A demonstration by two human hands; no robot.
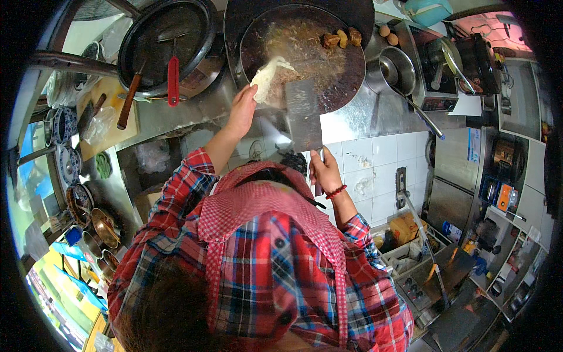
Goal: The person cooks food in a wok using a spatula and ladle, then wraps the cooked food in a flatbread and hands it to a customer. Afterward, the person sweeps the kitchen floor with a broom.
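My left hand [243, 110] holds a pale, limp flat piece of food [267, 81], possibly dough or a flatbread, over the near left part of a round, stained chopping board [325, 57]. My right hand [325, 169] grips the handle of a broad cleaver [304, 116]; its dark, rectangular blade reaches over the board's near edge. Some wet, chopped residue covers the board's middle. A few brown chunks of food [342, 38] lie at the board's far right.
Left of the board stands a large dark pot [211, 44] with a red-handled utensil [173, 81] and a wooden-handled one [130, 101] across its rim. To the right are a steel ladle [398, 70], two eggs [387, 35] and a cooker with a pan. Stacked bowls stand far left.
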